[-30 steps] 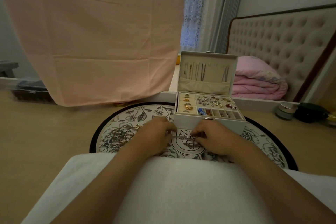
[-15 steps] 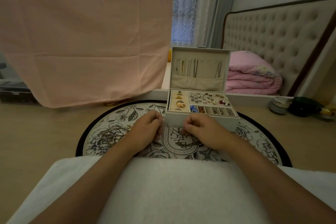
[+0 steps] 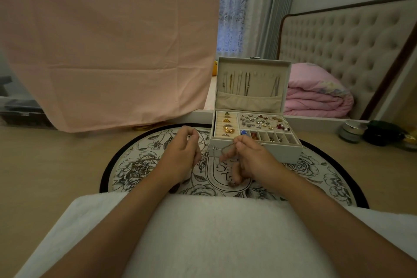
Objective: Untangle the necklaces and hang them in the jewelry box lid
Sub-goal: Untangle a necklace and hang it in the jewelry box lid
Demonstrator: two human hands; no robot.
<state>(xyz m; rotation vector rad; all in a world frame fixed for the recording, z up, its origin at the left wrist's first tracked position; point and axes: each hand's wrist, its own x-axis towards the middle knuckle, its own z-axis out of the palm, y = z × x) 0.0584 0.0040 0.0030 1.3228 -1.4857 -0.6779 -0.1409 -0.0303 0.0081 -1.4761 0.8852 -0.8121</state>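
Chain pulled clear for sorting, at the box's front edge

Right hand (image 3: 250, 160) pinches a fine necklace (image 3: 222, 148) raised before the jewelry box (image 3: 255, 153); left hand (image 3: 182, 153) loosely curled, grip unclear; open lid (image 3: 252, 84) upright behind, ready for hanging.

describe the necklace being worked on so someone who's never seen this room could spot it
Start at the round floral mat on the floor, where an open white jewelry box stands. Just in front of the box's near wall, the right hand pinches a thin chain necklace. Unlike the necklaces hanging in the lid, it is off the hooks, stretching left from the fingers.
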